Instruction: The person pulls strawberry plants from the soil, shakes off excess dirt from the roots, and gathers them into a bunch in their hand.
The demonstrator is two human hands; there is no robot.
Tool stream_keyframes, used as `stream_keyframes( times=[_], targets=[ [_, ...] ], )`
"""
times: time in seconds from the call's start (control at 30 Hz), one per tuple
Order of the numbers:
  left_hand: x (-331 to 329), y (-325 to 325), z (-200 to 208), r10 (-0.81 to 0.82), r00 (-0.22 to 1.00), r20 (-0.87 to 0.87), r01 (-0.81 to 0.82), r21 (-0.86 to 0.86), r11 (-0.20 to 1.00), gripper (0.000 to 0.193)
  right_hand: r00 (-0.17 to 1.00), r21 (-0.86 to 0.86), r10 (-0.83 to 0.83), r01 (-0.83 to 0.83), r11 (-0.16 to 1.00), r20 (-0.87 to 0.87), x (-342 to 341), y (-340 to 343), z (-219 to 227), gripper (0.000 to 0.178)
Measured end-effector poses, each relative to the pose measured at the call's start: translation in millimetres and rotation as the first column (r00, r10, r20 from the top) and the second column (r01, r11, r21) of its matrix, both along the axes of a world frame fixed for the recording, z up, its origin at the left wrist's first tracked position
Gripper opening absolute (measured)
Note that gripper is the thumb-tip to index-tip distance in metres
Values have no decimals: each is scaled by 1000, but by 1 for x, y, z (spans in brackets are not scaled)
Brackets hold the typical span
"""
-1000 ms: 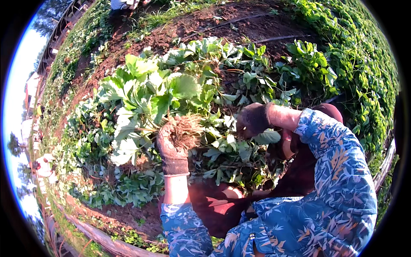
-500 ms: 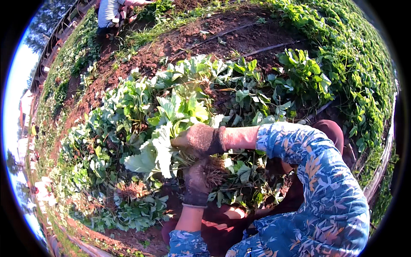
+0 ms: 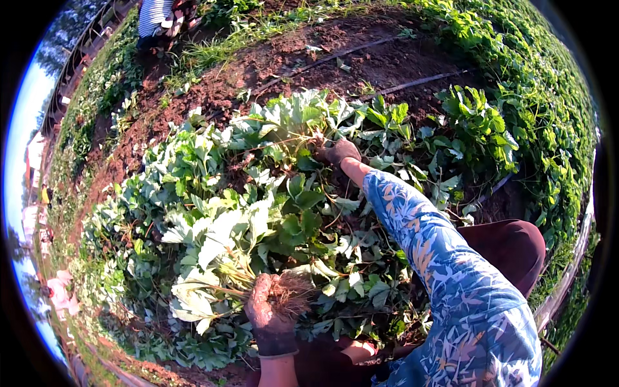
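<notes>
My left hand (image 3: pixel 267 316), in a soiled brown glove, is closed round a bunch of uprooted strawberry plants (image 3: pixel 222 277). Their pale green leaves fan out to the left, and a tuft of brown fibrous roots (image 3: pixel 289 293) sticks out on the right of the fist. Farther off, my gloved right hand (image 3: pixel 342 152) is stretched out at the stem base of another strawberry plant (image 3: pixel 293 126). Its fingers appear bent round that base, though leaves and shade partly hide them. Between the hands lies a heap of loose leafy plants (image 3: pixel 303 206).
Bare reddish soil (image 3: pixel 284 61) with a thin dark drip line (image 3: pixel 335 55) runs behind the heap. Dense green plants (image 3: pixel 548 116) grow along the right. A person in a striped top (image 3: pixel 155 18) is at the upper left. My bent knee (image 3: pixel 506 251) is at the right.
My hands have parted. The left has drawn down toward me with the bunch; the right has let go of it and reached away to a plant at the heap's far side.
</notes>
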State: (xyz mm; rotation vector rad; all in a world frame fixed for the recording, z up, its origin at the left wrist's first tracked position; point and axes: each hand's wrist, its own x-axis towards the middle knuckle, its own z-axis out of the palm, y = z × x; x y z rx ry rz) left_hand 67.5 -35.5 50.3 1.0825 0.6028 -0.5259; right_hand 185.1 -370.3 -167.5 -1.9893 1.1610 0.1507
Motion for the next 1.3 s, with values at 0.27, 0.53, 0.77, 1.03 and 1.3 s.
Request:
stream_keyframes(
  times=[0.27, 0.53, 0.77, 1.03, 1.3],
  targets=[
    [3, -4, -4, -117, 992, 50, 106, 176, 979, 30, 970, -70, -128, 145, 987, 206, 6, 21, -56, 39],
    [-1, -12, 10, -48, 999, 11, 48, -24, 999, 29, 954, 209, -6, -60, 976, 300, -96, 0, -21, 23],
    [-9, -7, 10, -127, 991, 40, 124, 84, 989, 23, 997, -216, 28, -11, 976, 77, -10, 3, -11, 37],
    [-5, -5, 12, -184, 979, 85, 163, 209, 964, 28, 995, 13, -15, 16, 1000, -96, -2, 18, -27, 52],
    [-13, -6, 20, -131, 989, 69, 127, 53, 990, 21, 882, 407, 130, -334, 850, 453, -124, -9, -33, 8]
  ],
)
